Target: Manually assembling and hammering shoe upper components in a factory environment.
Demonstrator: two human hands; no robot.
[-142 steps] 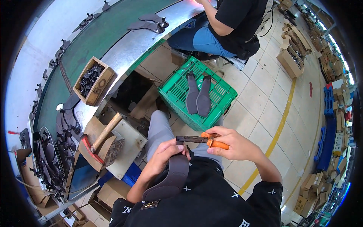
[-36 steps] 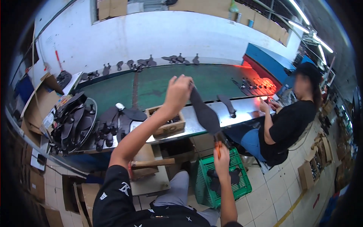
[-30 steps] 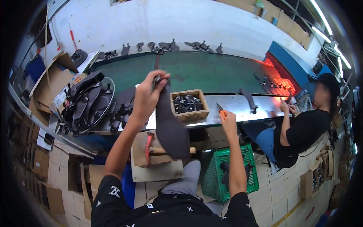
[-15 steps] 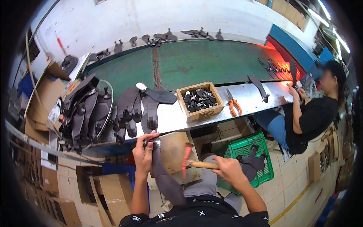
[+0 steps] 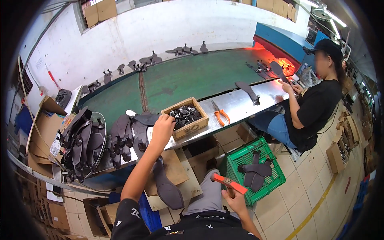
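Observation:
At the left end of a wooden box [image 5: 188, 130] of small black pieces [image 5: 187, 116], my left hand [image 5: 163, 127] has its fingers curled together; whatever they pinch is hidden. My right hand [image 5: 237, 201] grips a hammer [image 5: 231, 184] with a red head and wooden handle, held above my leg and in front of the green crate. A dark shoe sole [image 5: 167, 186] rests on the work board [image 5: 192, 186] before me, its toe toward my body. Its heel end lies below my left forearm. Neither hand touches this sole.
Dark heeled soles [image 5: 122, 134] stand left of the box, near a heaped basket [image 5: 105, 136]. Orange-handled pliers [image 5: 220, 114] lie to its right. Behind runs a green conveyor belt [image 5: 188, 80]. A green crate [image 5: 276, 186] holds soles. A co-worker [image 5: 316, 108] sits at right, holding a sole.
My left hand has let go of the sole and moved up right to the box. The sole now lies on the board. The hammer has shifted right and lower. The view has turned.

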